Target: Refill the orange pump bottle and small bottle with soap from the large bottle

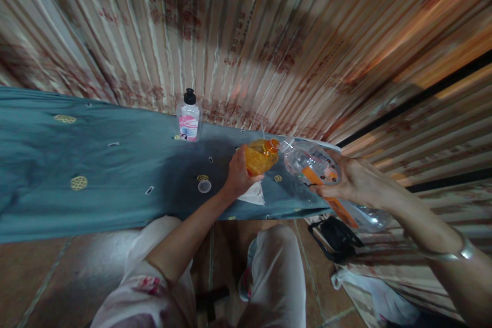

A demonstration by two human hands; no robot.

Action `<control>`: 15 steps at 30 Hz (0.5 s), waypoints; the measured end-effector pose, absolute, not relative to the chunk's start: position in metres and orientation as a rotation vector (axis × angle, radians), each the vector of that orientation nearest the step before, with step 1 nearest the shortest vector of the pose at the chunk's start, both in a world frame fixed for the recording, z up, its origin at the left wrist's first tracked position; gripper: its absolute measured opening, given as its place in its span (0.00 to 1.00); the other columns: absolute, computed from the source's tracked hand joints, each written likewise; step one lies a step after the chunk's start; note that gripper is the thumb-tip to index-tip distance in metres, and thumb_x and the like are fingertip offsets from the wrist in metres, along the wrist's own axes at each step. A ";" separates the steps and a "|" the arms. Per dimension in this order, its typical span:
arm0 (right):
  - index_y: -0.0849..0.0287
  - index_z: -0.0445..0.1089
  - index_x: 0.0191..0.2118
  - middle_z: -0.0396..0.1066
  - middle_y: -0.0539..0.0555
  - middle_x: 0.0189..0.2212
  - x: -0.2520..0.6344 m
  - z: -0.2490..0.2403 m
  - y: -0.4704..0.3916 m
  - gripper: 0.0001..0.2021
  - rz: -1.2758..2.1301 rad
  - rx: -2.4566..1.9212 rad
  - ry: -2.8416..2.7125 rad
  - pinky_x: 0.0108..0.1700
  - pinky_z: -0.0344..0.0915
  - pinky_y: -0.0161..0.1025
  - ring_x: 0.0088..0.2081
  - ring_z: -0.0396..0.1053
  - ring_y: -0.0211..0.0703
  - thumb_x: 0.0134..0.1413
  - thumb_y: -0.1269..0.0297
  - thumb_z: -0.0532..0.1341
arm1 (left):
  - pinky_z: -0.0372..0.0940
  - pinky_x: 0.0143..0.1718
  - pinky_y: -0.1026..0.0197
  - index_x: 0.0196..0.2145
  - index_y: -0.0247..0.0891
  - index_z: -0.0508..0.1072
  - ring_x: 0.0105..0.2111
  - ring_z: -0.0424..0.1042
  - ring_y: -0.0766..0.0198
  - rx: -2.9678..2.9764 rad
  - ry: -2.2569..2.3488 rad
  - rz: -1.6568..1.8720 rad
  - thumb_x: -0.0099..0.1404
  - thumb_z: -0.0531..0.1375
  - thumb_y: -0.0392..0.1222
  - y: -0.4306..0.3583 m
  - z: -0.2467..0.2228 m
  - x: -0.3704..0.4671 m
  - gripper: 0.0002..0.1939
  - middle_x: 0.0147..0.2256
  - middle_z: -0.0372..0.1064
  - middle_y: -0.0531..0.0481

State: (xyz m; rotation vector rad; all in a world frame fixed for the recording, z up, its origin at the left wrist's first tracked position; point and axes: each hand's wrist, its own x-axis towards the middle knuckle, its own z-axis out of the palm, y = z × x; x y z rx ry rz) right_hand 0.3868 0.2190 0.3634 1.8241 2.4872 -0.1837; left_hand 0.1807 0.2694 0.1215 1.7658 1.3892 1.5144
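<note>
My left hand (pixel 239 175) is wrapped round a bottle of orange-yellow liquid (pixel 261 157), tilted with its neck to the right. Its mouth meets, or nearly meets, the mouth of a clear plastic bottle (pixel 303 160), which my right hand (pixel 351 180) grips at the far end. Whether liquid passes between them cannot be made out. Below the orange bottle lies a white cloth or tissue (pixel 253 193). A small round whitish cap or lid (pixel 204 186) rests on the blue-green cloth, left of my left hand.
A clear bottle with black cap and pink label (pixel 189 122) stands at the back of the blue-green covered table (pixel 123 164). Pleated curtains (pixel 230 36) hang behind. Another clear bottle (pixel 369 218) shows below my right wrist. A black bag (pixel 336 238) lies lower right.
</note>
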 end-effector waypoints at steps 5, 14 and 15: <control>0.61 0.67 0.56 0.70 0.48 0.22 0.385 0.365 0.218 0.36 -0.195 1.833 2.479 0.27 0.61 0.40 0.28 0.73 0.51 0.44 0.44 0.66 | 0.56 0.62 0.39 0.64 0.35 0.49 0.59 0.64 0.41 1.780 1.390 1.492 0.43 0.74 0.47 0.270 0.121 0.180 0.57 0.58 0.61 0.32; 0.65 0.64 0.59 0.69 0.47 0.21 0.383 0.367 0.218 0.39 -0.175 1.796 2.466 0.26 0.59 0.39 0.26 0.71 0.49 0.46 0.42 0.64 | 0.56 0.62 0.38 0.64 0.36 0.47 0.60 0.63 0.41 1.804 1.384 1.500 0.43 0.73 0.47 0.272 0.118 0.180 0.57 0.59 0.61 0.33; 0.65 0.64 0.59 0.68 0.47 0.20 0.382 0.368 0.218 0.40 -0.173 1.798 2.453 0.26 0.59 0.39 0.25 0.71 0.49 0.46 0.42 0.64 | 0.56 0.62 0.38 0.64 0.36 0.47 0.59 0.63 0.41 1.805 1.381 1.499 0.43 0.73 0.48 0.272 0.118 0.180 0.57 0.59 0.61 0.33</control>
